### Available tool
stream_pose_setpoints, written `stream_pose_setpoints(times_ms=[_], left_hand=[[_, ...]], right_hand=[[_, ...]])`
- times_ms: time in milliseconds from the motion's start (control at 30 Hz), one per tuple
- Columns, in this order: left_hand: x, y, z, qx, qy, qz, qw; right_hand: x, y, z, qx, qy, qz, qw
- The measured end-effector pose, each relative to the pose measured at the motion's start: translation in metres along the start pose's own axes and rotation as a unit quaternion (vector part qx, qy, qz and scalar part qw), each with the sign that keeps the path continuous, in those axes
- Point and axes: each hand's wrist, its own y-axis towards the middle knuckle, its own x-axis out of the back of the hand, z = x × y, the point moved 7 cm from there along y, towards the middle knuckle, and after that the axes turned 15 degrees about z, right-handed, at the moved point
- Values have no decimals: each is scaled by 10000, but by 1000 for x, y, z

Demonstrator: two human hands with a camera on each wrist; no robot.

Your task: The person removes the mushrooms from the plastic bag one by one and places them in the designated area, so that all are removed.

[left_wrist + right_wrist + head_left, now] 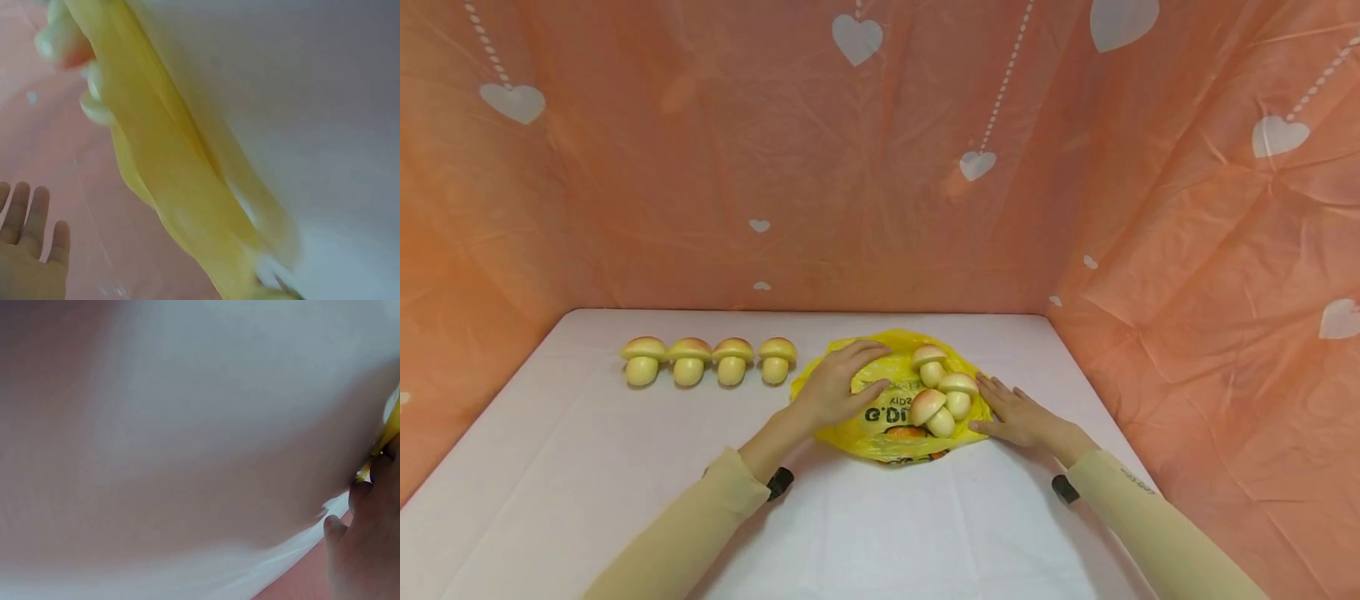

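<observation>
A yellow plastic bag [868, 433] with dark print lies spread on the table, and three mushrooms [929, 408] with pale stems and pinkish-yellow caps sit on its right part. Over the bag's left side is my left hand [831, 390], fingers spread and thumb apart, holding nothing; the left wrist view shows its open fingers [32, 228] away from the yellow plastic. My right hand [1024, 418] lies at the bag's right edge beside the mushrooms, its fingers extended. In the right wrist view those fingers [365, 497] meet the yellow edge.
Several similar mushrooms [688, 362] stand in a row at the back left of the white-covered table [625, 467]. Orange sheeting [812, 167] with white hearts rises behind the table and along its sides.
</observation>
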Motion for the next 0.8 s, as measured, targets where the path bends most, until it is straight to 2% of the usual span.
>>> stream_pose_setpoints(times_ms=[200, 400, 667, 800], left_hand=[[-30, 15, -19, -69, -38, 739, 9972], [-50, 25, -33, 8, 171, 1387, 9902], [-66, 29, -37, 101, 798, 1954, 9774], [-71, 31, -37, 36, 975, 1956, 9758]], right_hand=[[1, 0, 0, 3, 31, -11, 10000], [3, -1, 1, 17, 16, -52, 10000], [2, -1, 0, -21, 20, -70, 10000], [1, -1, 0, -35, 34, -62, 10000]])
